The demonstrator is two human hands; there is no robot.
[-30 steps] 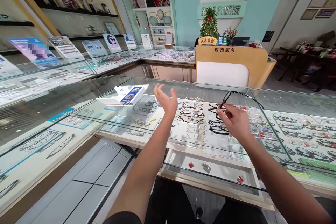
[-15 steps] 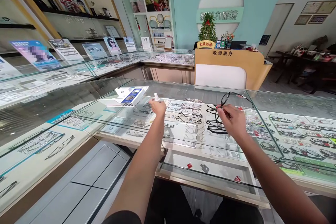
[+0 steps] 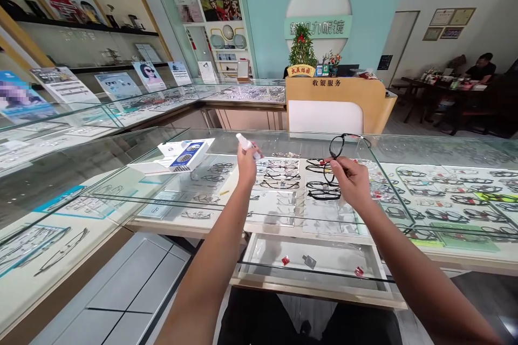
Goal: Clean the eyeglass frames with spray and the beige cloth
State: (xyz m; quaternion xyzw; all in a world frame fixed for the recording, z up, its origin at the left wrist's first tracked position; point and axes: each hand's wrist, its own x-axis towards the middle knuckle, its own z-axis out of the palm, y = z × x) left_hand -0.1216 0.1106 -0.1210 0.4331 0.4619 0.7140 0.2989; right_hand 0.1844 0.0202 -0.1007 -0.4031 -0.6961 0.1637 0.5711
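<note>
My left hand (image 3: 247,164) is closed around a small white spray bottle (image 3: 245,143), tilted with its top up and to the left above the glass counter. Between the fingers and thumb of my right hand (image 3: 351,180) is a pair of black-framed eyeglasses (image 3: 336,146), held up with one lens rim above the other. Below both hands, rows of eyeglasses (image 3: 281,177) lie under the glass top of the display counter (image 3: 202,202). Left of my left hand stands an open white and blue box (image 3: 186,156) on the glass.
A drawer (image 3: 335,250) stands pulled out at the front, with small red and grey packets in it. More glass cases (image 3: 48,210) run along the left. A wooden cashier desk (image 3: 334,89) stands behind. A person (image 3: 481,70) sits at a table at the far right.
The spray bottle has risen and tipped leftward in my left hand. My right hand still holds the eyeglasses. The view has turned right, bringing the seated person into sight.
</note>
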